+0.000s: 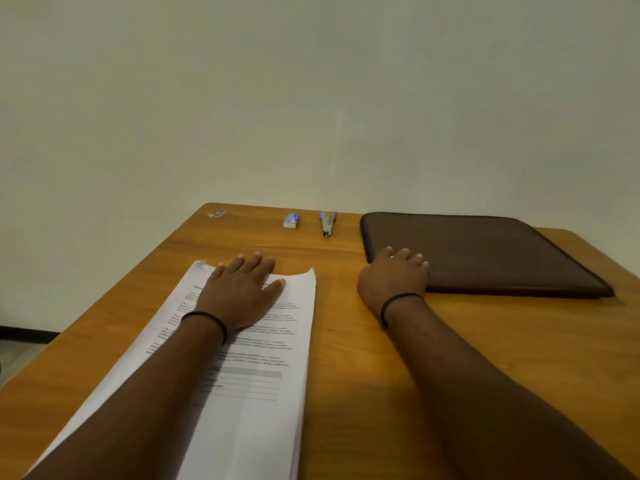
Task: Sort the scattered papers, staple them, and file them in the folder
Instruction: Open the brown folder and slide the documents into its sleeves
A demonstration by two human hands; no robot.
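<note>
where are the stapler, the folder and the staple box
stapler (327, 223), head view, on its metal body
folder (485, 251), head view, on its brown cover
staple box (291, 221), head view, on its top face

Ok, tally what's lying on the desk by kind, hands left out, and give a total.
Paper stack: 1
Folder: 1
Stapler: 1
Small box: 1
Small scrap at the far left corner, too blurred to name: 1
Total: 5
</note>
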